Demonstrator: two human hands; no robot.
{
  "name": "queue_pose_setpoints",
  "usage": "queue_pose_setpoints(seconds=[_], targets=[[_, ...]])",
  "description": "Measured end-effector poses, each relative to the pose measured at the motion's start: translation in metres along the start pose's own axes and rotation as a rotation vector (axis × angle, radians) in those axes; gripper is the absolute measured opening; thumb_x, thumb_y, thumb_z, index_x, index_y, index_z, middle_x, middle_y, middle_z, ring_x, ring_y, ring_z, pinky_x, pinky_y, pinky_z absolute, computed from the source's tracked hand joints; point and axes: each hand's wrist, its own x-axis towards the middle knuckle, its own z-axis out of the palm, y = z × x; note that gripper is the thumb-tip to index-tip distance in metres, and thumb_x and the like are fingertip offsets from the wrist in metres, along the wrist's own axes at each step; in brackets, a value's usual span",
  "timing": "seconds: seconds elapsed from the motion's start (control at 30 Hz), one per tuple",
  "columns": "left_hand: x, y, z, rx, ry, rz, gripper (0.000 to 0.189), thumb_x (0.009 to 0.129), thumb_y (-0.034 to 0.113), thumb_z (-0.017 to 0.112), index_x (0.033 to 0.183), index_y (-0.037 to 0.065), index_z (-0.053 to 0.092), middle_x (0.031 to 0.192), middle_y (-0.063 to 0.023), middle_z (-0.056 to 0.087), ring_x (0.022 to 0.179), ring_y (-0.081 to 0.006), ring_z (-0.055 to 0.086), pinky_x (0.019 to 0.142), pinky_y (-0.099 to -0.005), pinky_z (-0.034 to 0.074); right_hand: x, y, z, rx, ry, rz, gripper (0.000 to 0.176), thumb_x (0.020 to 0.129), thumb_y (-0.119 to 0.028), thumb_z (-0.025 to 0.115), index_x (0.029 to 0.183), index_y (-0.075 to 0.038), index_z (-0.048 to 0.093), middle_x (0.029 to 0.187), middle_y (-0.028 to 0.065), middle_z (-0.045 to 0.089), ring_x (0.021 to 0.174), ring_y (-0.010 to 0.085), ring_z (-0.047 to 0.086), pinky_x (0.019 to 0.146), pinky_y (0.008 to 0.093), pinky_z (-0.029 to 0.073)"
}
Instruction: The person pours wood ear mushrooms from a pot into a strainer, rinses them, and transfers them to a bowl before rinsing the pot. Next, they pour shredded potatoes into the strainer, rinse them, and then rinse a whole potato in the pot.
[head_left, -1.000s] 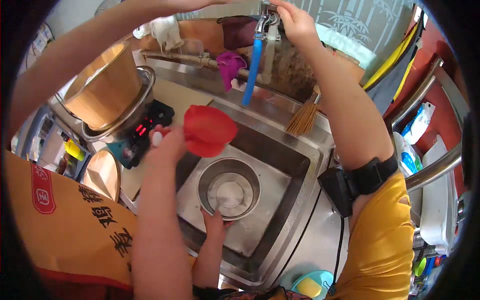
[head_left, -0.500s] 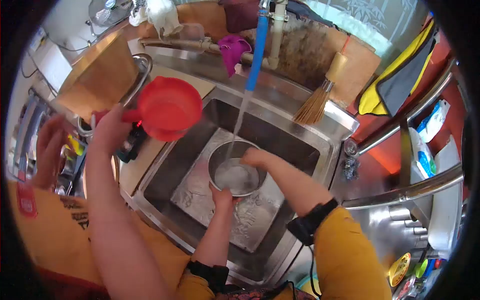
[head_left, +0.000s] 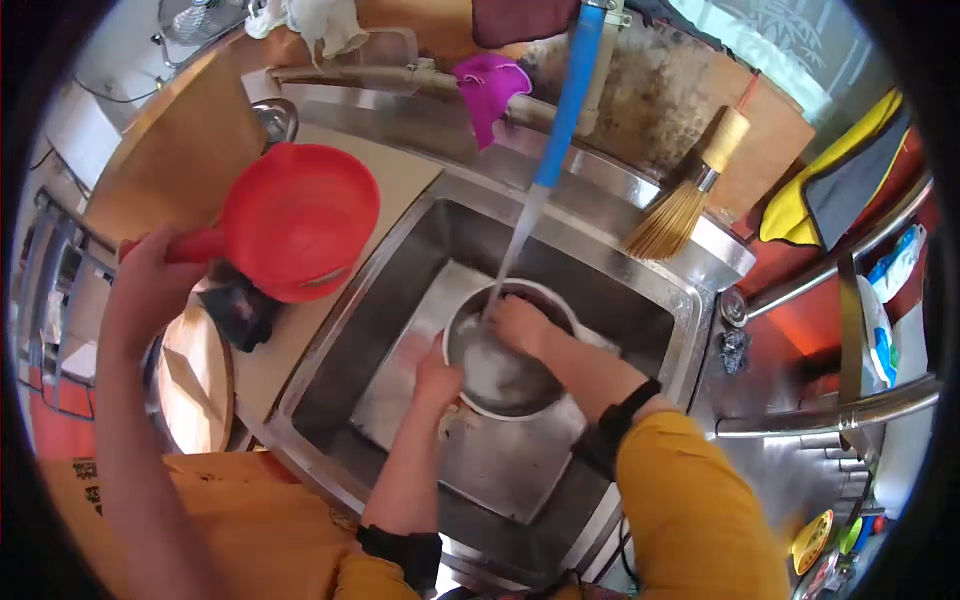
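Observation:
Under the running water stands a round metal bowl (head_left: pixel 556 392), tilted a little over the sink, with cloudy water (head_left: pixel 490 365) inside. My left hand (head_left: pixel 436 378) is closed on the bowl's near left side, thumb by the rim. Inside the bowl is my right hand (head_left: pixel 522 322), back of the hand up and close to the falling stream. Its fingertips are hidden by the hand and the water, so what they hold, if anything, does not show. A blue hose (head_left: pixel 568 95) pours the stream into the bowl.
Left of the sink (head_left: pixel 400 225), a co-worker's hand (head_left: pixel 150 290) grips a red water dipper (head_left: pixel 300 222) by its handle. Behind it leans a wooden board (head_left: pixel 180 150). A bamboo brush (head_left: pixel 680 215) hangs at the back, near a purple cloth (head_left: pixel 490 90).
My right hand has moved from the bowl's right rim further into the bowl. My left hand has shifted from underneath to the left side. The co-worker's second hand has left view.

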Motion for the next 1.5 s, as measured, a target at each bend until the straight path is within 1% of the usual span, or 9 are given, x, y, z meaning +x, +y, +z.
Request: queue_pose_setpoints(seconds=[0.13, 0.23, 0.3, 0.4, 0.73, 0.83, 0.93, 1.3, 1.5], targets=[[0.009, 0.006, 0.027, -0.228, -0.014, -0.085, 0.058, 0.076, 0.011, 0.055, 0.132, 0.015, 0.041, 0.113, -0.0186, 0.058, 0.103, -0.0316, 0.058, 0.079, -0.0382, 0.050, 0.066, -0.070, 0.056, 0.929, 0.021, 1.255, 0.025, 0.081, -0.016, 0.049, 0.096, -0.004, 0.065, 0.104, 0.0147, 0.062, 0.100, 0.0302, 0.058, 0.088, 0.0470, 0.041], [0.013, -0.012, 0.000, -0.378, -0.004, -0.176, 0.052, 0.075, 0.004, 0.050, 0.126, 0.013, 0.045, 0.104, -0.0140, 0.060, 0.081, -0.0267, 0.064, 0.050, -0.0373, 0.055, 0.038, -0.093, -0.024, 1.356, -0.397, 0.540, 0.025, 0.084, -0.018, 0.047, 0.095, -0.005, 0.064, 0.093, 0.0164, 0.065, 0.087, 0.0287, 0.062, 0.076, 0.0381, 0.048], [0.012, -0.027, -0.015, -0.521, 0.014, -0.161, 0.056, 0.074, 0.005, 0.050, 0.128, 0.015, 0.042, 0.110, -0.0146, 0.058, 0.081, -0.0288, 0.065, 0.049, -0.0392, 0.057, -0.014, -0.053, 0.100, 0.498, -0.691, 0.023, 0.025, 0.081, -0.019, 0.050, 0.089, -0.003, 0.067, 0.090, 0.0184, 0.065, 0.087, 0.0264, 0.063, 0.075, 0.0390, 0.049], [-0.002, -0.016, 0.015, -0.658, -0.026, -0.309, 0.060, 0.072, 0.002, 0.051, 0.130, 0.014, 0.040, 0.112, -0.0154, 0.057, 0.087, -0.0271, 0.063, 0.046, -0.0396, 0.057, 0.005, -0.013, 0.007, 0.175, -0.176, 0.539, 0.022, 0.075, -0.019, 0.055, 0.084, -0.005, 0.069, 0.091, 0.0168, 0.066, 0.091, 0.0254, 0.063, 0.077, 0.0379, 0.049], [0.002, -0.039, 0.022, -0.899, 0.223, -0.282, 0.052, 0.083, 0.006, 0.051, 0.130, 0.017, 0.033, 0.119, -0.0126, 0.050, 0.087, -0.0276, 0.062, 0.049, -0.0348, 0.055, -0.033, -0.024, -0.063, 0.467, -0.132, 0.839, 0.049, 0.079, -0.031, 0.057, 0.110, 0.007, 0.054, 0.112, 0.0268, 0.056, 0.101, 0.0385, 0.057, 0.086, 0.0412, 0.046], [-0.006, -0.068, 0.061, -1.200, 0.301, -0.216, 0.049, 0.088, 0.006, 0.049, 0.132, 0.019, 0.031, 0.126, -0.0146, 0.043, 0.095, -0.0313, 0.059, 0.055, -0.0429, 0.055, -0.026, -0.035, -0.092, 1.363, -0.194, 1.467, 0.057, 0.078, -0.024, 0.058, 0.122, 0.005, 0.039, 0.106, 0.0320, 0.056, 0.092, 0.0440, 0.059, 0.083, 0.0451, 0.047], [-0.020, -0.114, 0.113, -1.591, 0.339, -0.379, 0.045, 0.089, 0.009, 0.049, 0.131, 0.016, 0.034, 0.123, -0.0132, 0.047, 0.100, -0.0312, 0.057, 0.070, -0.0470, 0.054, -0.032, -0.063, -0.020, 0.806, -0.081, 1.034, 0.052, 0.078, -0.023, 0.059, 0.121, 0.003, 0.043, 0.098, 0.0276, 0.061, 0.078, 0.0409, 0.063, 0.071, 0.0442, 0.053], [-0.004, 0.004, 0.007, 0.516, 0.638, 0.583, 0.039, 0.071, 0.018, 0.066, 0.107, 0.004, 0.059, 0.109, -0.0159, 0.059, 0.114, -0.0376, 0.046, 0.098, -0.0493, 0.032, -0.063, -0.082, 0.013, 1.982, 0.075, 1.528, 0.022, 0.077, -0.011, 0.059, 0.086, 0.008, 0.060, 0.064, 0.0156, 0.062, 0.051, 0.0262, 0.063, 0.043, 0.0387, 0.052], [-0.051, 0.022, 0.034, 0.593, -0.353, 0.353, 0.043, 0.078, 0.047, 0.060, 0.095, 0.007, 0.064, 0.095, -0.0148, 0.063, 0.104, -0.0319, 0.054, 0.090, -0.0434, 0.039, -0.064, 0.022, -0.075, 1.323, -0.530, 1.098, 0.036, 0.082, -0.031, 0.056, 0.077, 0.005, 0.063, 0.068, 0.0166, 0.064, 0.058, 0.0273, 0.065, 0.050, 0.0363, 0.052]])
